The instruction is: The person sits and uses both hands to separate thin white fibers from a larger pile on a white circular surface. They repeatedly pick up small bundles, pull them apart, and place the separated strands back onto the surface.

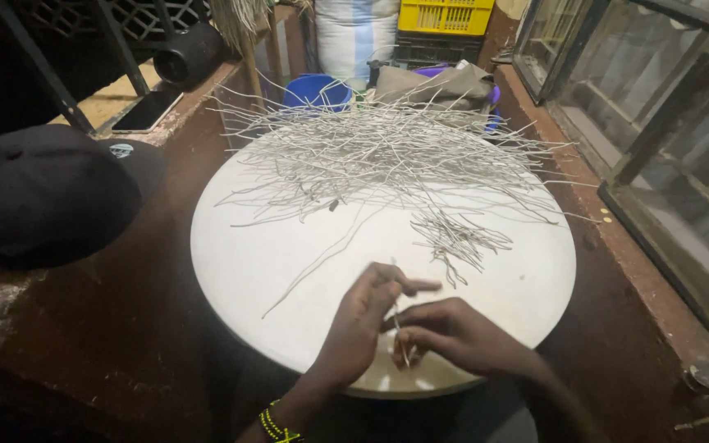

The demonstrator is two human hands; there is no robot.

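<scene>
The left hand and right hand meet at the near edge of the round white desk, both pinching one thin strip standing nearly upright between them.

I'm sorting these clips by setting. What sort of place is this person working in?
Probably a small home or backyard craft workspace. Both hands, left hand and right hand, work thin pale strands heaped on a round white board, with stacked crates, a blue bucket and a window frame close around.

left hand — fingers curled, index extended | right hand — fingers pinched, touching the left
</scene>
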